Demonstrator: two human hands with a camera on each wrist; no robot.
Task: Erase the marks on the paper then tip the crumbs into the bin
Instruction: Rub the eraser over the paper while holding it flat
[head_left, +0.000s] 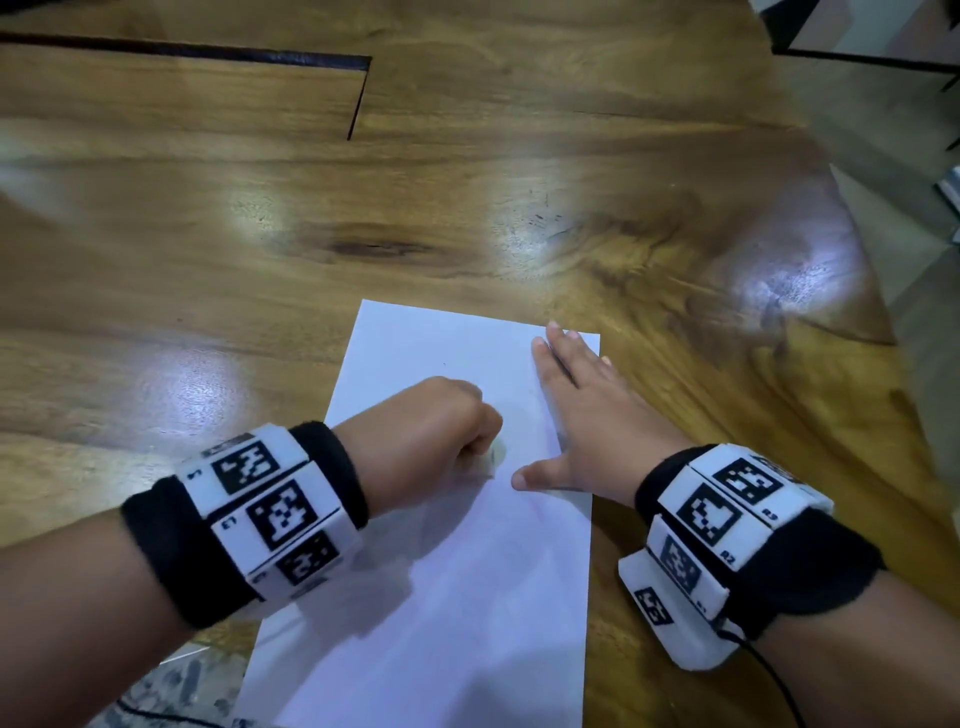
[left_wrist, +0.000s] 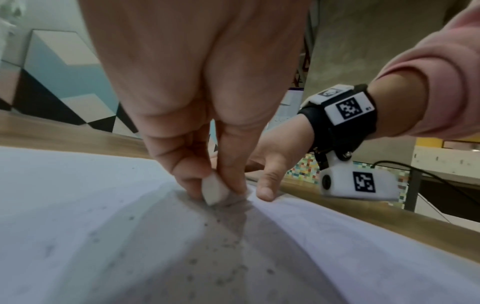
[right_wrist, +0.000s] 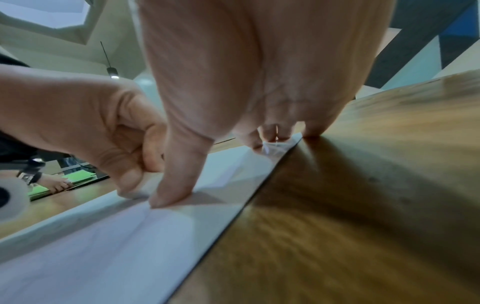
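Observation:
A white sheet of paper (head_left: 441, 597) lies on the wooden table (head_left: 260, 260). My left hand (head_left: 441, 426) is curled into a fist over the middle of the sheet and pinches a small white eraser (left_wrist: 214, 190) whose tip touches the paper (left_wrist: 78, 226). Dark eraser crumbs (left_wrist: 223, 244) are scattered on the sheet near my wrist. My right hand (head_left: 582, 410) lies flat with fingers spread, pressing the sheet's right edge; its thumb (right_wrist: 176, 185) pushes down on the paper (right_wrist: 103, 257) beside the left fist (right_wrist: 103, 133). No bin is in view.
The table's right edge (head_left: 857, 291) runs diagonally close to my right hand. A dark seam (head_left: 208, 52) crosses the tabletop at the far left. In the right wrist view another person's hand (right_wrist: 55, 185) rests by green sheets (right_wrist: 78, 176) across the table.

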